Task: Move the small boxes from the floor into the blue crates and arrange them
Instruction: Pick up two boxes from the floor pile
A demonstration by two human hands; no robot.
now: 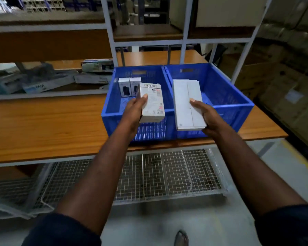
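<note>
We record two blue crates (210,82) of perforated moulded plastic; a desk (43,125) topped in smooth, faintly glossy wood-grain laminate; white and printed boxes (152,103) of matt paperboard; a wire-mesh metal shelf (167,174) beneath; pale painted metal uprights (109,29).

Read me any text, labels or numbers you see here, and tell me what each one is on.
Nothing reads clearly.
Box in the left hand: the printed label with its barcode is too blurred to read.
Long white box in the right hand: no text visible.
Flat box on the shelf: large letters, upside down and blurred, unreadable.
Crate labels: illegible.
</note>
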